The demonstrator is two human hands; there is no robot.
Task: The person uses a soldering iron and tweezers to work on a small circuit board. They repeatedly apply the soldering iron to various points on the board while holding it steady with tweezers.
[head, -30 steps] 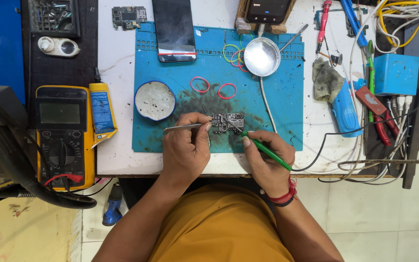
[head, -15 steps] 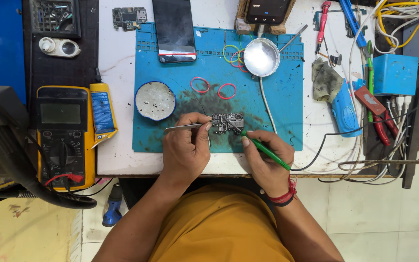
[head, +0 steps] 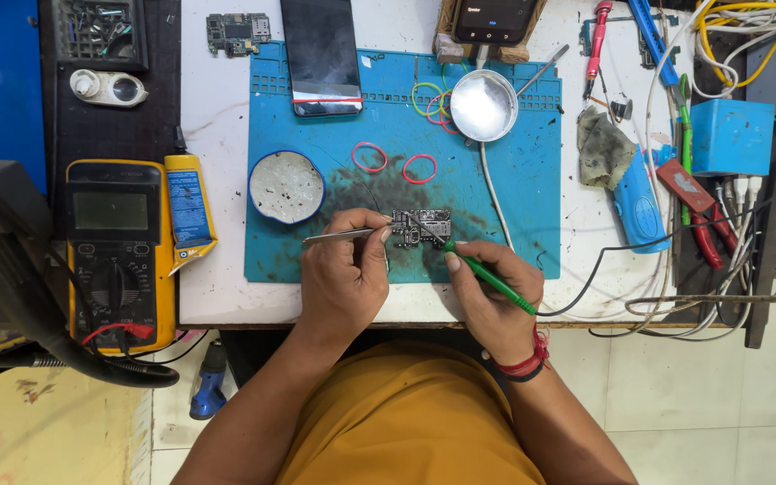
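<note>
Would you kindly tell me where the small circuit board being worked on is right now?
In the head view, the circuit board lies near the front edge of the blue mat, between the left hand with tweezers and the right hand.

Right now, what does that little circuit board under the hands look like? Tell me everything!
The circuit board is a small dark rectangle crowded with tiny silvery parts. It lies flat on the blue mat, on a sooty dark patch near the front edge. The left hand holds metal tweezers beside it, and the right hand points a green tool at it.
</note>
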